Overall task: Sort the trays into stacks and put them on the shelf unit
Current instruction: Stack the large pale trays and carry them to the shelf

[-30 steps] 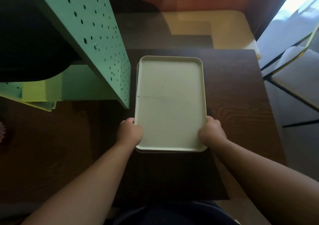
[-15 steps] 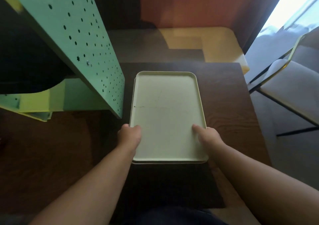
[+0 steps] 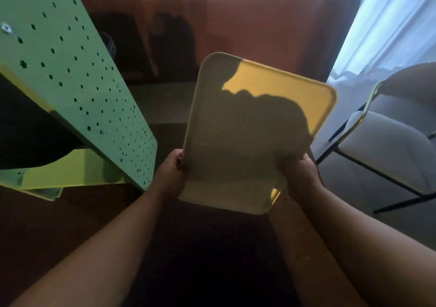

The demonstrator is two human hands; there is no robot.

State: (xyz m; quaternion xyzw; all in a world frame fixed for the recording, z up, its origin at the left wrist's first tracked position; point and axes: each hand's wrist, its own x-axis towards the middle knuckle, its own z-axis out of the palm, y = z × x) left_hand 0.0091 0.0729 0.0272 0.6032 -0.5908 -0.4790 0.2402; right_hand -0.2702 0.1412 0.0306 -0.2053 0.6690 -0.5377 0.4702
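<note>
Both forearms extend forward over the dark table [image 3: 59, 231]. The left hand [image 3: 168, 177] grips the left long edge of the tray [image 3: 247, 141] near its near corner, fingers wrapped under the rim. The right hand [image 3: 299, 174] clamps the right long edge near the opposite near corner. The tray is held clear of the table and tilted, far end raised. Whether it is a single tray or a stack cannot be determined from this view. It appears rigid, light and smooth, probably plastic; the surface may be slippery, so hold it by the raised rim on both long sides. The green perforated shelf unit [image 3: 77, 89] stands at the table's left edge. A chair [image 3: 389, 146] stands beyond the right edge.
</note>
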